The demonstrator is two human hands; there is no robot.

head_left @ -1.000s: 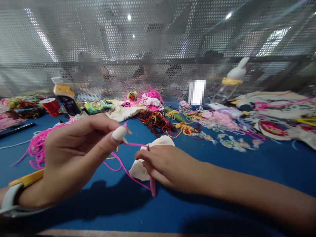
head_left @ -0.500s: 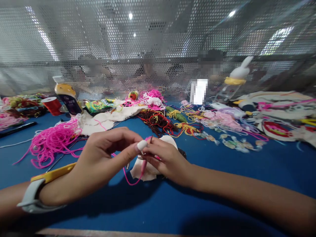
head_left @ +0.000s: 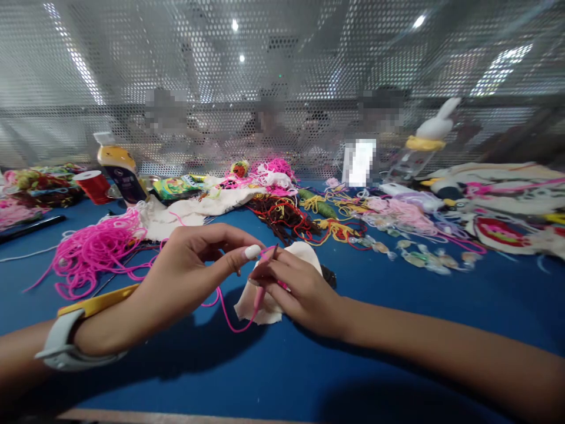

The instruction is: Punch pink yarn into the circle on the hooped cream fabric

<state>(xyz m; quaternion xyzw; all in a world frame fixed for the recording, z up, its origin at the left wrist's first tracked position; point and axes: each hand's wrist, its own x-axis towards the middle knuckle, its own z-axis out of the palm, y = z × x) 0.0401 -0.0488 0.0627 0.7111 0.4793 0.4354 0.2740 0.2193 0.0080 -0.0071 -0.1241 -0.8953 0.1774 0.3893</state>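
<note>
Two hands have drawn together — left hand (head_left: 198,265), fingers pinching pink yarn (head_left: 238,330), beside right hand (head_left: 309,294), fingers gripping a pink tool (head_left: 258,299) — so the strand between has probably slackened.

Open tabletop (head_left: 247,377) along the front, yarn tangles (head_left: 282,213) behind, bottle (head_left: 125,178) far left

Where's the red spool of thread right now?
In the head view, the red spool is on the far left part of the blue table, between a heap of mixed yarn and the yellow-and-dark bottle.
</note>
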